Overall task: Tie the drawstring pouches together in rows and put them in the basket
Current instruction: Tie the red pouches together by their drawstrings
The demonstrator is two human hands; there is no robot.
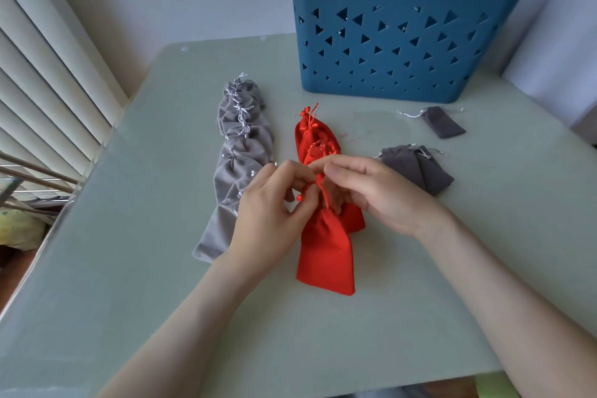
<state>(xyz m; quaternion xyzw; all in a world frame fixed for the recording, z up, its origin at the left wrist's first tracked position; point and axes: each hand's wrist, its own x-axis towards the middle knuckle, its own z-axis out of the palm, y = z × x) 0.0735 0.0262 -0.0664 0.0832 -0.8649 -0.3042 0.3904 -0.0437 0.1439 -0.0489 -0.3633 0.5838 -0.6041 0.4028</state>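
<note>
Forearms (181, 317): both come in from the bottom edge, angled toward mid-frame where the hands meet.
Left hand (268, 207): thumb and fingertips are pinching the red drawstring (324, 194), other fingers curled in.
Right hand (371, 191): fingers curl over from the right. Thumb and index look like they're nipping the same cord by a little red bead (319, 176). Palm side is hidden tho.
Near red pouch (326, 255): flat on the table (145, 284), lower centre. Long axis runs near-to-far with a slight lean, gathered mouth pointing up-frame right under the fingertips.
Red row (315, 139): runs up-frame from the hands, roughly in line with the near pouch. So the knot sits between the two, and both hands are about equally close, one on each side of the cord.
Light grey row (240, 145): left of centre, looks already strung together, just beside the red stuff.
Dark grey pouches (416, 168): small pile right of the right hand, plus a single dark grey pouch (444, 122) further up-frame. Loose, far as I can tell.
Blue basket (403, 42): upper right, behind everything. The right hand is the closer one to it.
Hard to see: the knot itself is behind fingers, so can't say if it's finished. Can't count the red pouches because they overlap. Basket's top is cut off and its inside isn't visible.
</note>
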